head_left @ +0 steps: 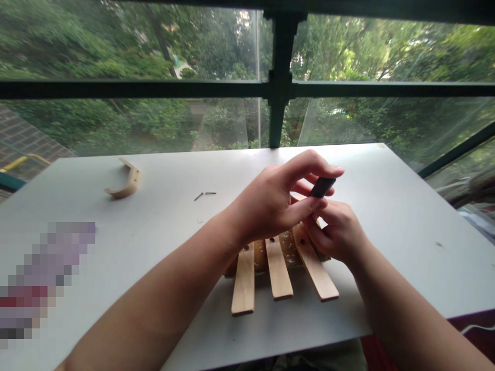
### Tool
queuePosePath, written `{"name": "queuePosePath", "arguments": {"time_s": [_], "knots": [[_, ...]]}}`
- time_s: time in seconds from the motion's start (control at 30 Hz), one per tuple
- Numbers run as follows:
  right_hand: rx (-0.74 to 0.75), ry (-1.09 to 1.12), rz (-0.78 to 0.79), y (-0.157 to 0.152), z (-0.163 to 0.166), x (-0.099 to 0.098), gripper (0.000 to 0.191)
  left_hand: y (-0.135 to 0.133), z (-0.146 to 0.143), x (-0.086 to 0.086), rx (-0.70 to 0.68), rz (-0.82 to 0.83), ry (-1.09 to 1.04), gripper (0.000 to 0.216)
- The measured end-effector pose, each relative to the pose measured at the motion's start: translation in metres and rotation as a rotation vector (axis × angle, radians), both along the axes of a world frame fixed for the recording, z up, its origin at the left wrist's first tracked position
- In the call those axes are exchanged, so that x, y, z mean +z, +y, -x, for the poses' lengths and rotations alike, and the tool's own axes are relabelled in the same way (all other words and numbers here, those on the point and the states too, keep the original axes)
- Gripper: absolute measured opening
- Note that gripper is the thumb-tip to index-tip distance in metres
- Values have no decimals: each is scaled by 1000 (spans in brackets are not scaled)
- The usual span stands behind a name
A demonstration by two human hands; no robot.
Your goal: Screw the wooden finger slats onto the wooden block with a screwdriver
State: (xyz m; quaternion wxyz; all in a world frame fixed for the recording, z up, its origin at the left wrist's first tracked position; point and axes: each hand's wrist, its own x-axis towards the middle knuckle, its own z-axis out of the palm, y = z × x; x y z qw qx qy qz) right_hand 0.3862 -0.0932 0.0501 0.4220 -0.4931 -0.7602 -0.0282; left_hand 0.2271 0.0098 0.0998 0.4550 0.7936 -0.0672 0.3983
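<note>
My left hand [278, 196] is closed around a short black tool handle [323, 187], its fingers and thumb on either side; the tool's lower end is hidden. Just below and to the right, my right hand [340, 229] has its fingers pinched together beside the rightmost wooden strip [319, 275]; what they grip is hidden. Two more pale strips, a left one [243, 288] and a middle one [280, 275], lie side by side. Each strip shows a dark screw head. They rest across a brown, rough-surfaced piece [286, 247], mostly covered by my hands.
Two loose screws [204, 195] lie on the white table [166, 216]. A curved wooden piece [129, 183] with screw holes stands at the back left. A blurred-out purple item [50, 273] lies at the left. Windows with a dark frame [284, 51] rise behind the table.
</note>
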Motion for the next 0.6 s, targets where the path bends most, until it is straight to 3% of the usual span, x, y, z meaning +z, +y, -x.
{"name": "queuePosePath", "arguments": {"time_s": [0.6], "knots": [[5,33,39,-1,1,0,14,-6,1,0,75,-21,9,40]]}}
